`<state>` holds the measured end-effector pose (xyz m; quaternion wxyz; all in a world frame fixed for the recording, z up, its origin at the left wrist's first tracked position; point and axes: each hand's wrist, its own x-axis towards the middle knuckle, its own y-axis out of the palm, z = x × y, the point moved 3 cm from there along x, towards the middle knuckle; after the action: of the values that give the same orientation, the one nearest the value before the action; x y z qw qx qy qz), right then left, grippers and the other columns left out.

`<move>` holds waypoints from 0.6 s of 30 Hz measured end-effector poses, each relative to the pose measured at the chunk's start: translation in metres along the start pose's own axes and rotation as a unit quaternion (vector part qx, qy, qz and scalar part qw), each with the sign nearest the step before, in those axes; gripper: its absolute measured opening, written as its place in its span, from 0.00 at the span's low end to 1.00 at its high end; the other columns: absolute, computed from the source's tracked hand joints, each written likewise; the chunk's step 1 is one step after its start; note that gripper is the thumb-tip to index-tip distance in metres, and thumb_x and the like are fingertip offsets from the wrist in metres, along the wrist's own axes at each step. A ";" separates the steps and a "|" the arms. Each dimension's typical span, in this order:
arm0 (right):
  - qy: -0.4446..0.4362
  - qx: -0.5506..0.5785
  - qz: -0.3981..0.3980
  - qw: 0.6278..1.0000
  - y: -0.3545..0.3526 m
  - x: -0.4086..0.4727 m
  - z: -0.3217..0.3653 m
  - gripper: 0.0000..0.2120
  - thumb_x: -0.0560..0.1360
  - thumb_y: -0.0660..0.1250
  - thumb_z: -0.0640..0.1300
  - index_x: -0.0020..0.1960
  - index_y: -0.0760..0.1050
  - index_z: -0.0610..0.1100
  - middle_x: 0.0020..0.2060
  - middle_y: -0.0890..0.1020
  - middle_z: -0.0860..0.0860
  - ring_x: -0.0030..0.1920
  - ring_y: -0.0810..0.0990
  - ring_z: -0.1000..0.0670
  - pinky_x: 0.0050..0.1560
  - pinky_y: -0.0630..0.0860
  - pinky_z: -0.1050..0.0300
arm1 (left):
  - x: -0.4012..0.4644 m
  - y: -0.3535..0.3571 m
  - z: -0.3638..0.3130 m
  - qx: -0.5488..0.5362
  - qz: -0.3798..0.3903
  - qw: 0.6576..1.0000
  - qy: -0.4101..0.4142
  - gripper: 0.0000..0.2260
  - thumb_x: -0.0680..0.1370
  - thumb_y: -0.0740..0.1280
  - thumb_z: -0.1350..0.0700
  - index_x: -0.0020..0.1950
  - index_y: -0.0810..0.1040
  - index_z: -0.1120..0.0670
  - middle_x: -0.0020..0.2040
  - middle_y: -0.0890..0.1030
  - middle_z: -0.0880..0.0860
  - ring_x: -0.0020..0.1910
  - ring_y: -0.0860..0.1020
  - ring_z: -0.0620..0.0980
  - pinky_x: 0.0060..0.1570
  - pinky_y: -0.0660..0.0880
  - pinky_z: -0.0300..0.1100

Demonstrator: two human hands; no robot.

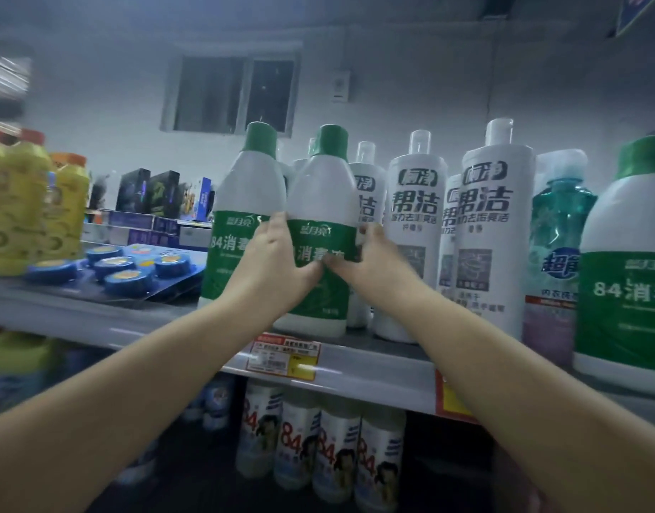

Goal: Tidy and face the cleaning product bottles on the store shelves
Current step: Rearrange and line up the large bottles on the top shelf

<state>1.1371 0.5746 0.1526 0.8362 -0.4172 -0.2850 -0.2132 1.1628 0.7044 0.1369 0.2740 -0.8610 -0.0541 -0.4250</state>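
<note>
A white bottle with a green cap and green label [324, 201] stands near the front edge of the top shelf [374, 368]. My left hand [278, 261] wraps its left side and my right hand [370, 264] wraps its right side, thumbs meeting on the label. A matching green-capped bottle [244, 201] stands touching it on the left. To the right stand white bottles with clear caps and black lettering [416, 216] [494, 216], more of them behind. A large green-labelled bottle [629, 261] is at the far right.
A teal bottle [557, 231] stands between the white bottles and the large one. Blue round pucks in a pack [126, 270] lie at the left, yellow bottles [26, 209] beyond them. Below, a row of white "84" bottles [318, 446] fills the lower shelf. Price tags [281, 359] hang on the shelf edge.
</note>
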 end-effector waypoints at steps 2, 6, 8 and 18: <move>0.043 0.028 0.033 0.998 0.009 0.005 -0.007 0.19 0.73 0.67 0.52 0.59 0.72 0.44 0.52 0.80 0.49 0.52 0.78 0.48 0.43 0.74 0.59 | -0.002 0.001 0.001 -0.004 0.011 0.999 -0.032 0.26 0.73 0.69 0.50 0.66 0.64 0.59 0.60 0.71 0.57 0.53 0.70 0.52 0.51 0.67 0.42; 0.058 0.078 0.075 0.992 0.028 0.000 -0.008 0.14 0.72 0.69 0.47 0.56 0.76 0.44 0.47 0.81 0.50 0.50 0.79 0.48 0.44 0.74 0.59 | -0.005 0.004 -0.002 -0.021 0.045 0.995 -0.087 0.20 0.75 0.65 0.53 0.64 0.65 0.59 0.60 0.70 0.58 0.49 0.70 0.53 0.47 0.65 0.43; 0.071 0.105 0.042 0.991 0.030 -0.003 -0.006 0.13 0.71 0.70 0.46 0.54 0.77 0.43 0.47 0.82 0.47 0.49 0.80 0.47 0.40 0.74 0.62 | -0.006 0.005 -0.003 -0.032 0.049 0.995 -0.083 0.24 0.75 0.63 0.56 0.70 0.62 0.57 0.64 0.68 0.58 0.56 0.69 0.55 0.50 0.63 0.41; -0.006 0.178 -0.055 0.983 -0.009 -0.014 0.016 0.07 0.67 0.74 0.44 0.43 0.79 0.49 0.40 0.84 0.52 0.44 0.82 0.51 0.48 0.80 0.56 | -0.017 -0.014 -0.029 -0.108 -0.024 0.993 0.050 0.28 0.76 0.61 0.60 0.75 0.57 0.51 0.69 0.66 0.48 0.54 0.66 0.41 0.49 0.65 0.30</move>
<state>1.1164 0.5847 0.1564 0.8827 -0.2467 -0.3453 -0.2020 1.1272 0.7031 0.1444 0.1714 -0.8618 -0.0152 -0.4771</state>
